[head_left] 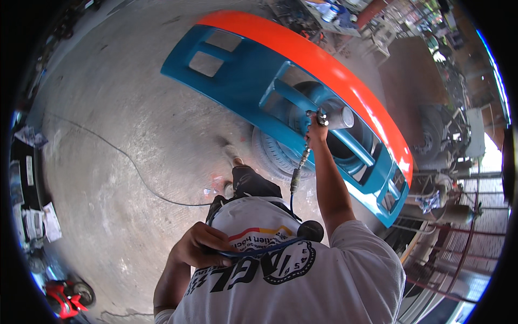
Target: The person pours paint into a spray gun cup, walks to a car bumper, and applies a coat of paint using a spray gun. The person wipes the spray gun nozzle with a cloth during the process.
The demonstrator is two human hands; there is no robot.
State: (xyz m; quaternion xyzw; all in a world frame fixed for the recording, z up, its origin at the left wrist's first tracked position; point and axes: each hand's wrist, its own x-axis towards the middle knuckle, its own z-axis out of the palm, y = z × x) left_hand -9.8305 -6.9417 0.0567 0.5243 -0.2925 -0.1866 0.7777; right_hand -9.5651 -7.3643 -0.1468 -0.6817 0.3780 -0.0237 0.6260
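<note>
Bare concrete floor (pixel 124 124) spreads under an open workshop yard, and over it a long vehicle bumper panel (pixel 253 81), blue with an orange upper band, rests across an old tyre (pixel 272 154), probably so that its face sits high enough to be reached from above. At its middle the spray gun (pixel 329 117), with a pale metal cup on top, points at the blue openings; the right hand (pixel 315 129) is clenched around its grip at arm's length, which keeps the nozzle close to the panel and the body back from it. A blue air hose (pixel 294 186) drops from the gun's handle toward the person's chest, and the left hand (pixel 200 245) is closed around it against the white printed shirt, seemingly to hold the slack clear of the panel. A thin dark cable (pixel 135 167) snakes across the floor. Along the left edge lie flat papers and cartons (pixel 40 221), white and grey, and a red machine (pixel 65 297) stands low left. Cluttered shelves and metal frames (pixel 458 178) fill the right side.
</note>
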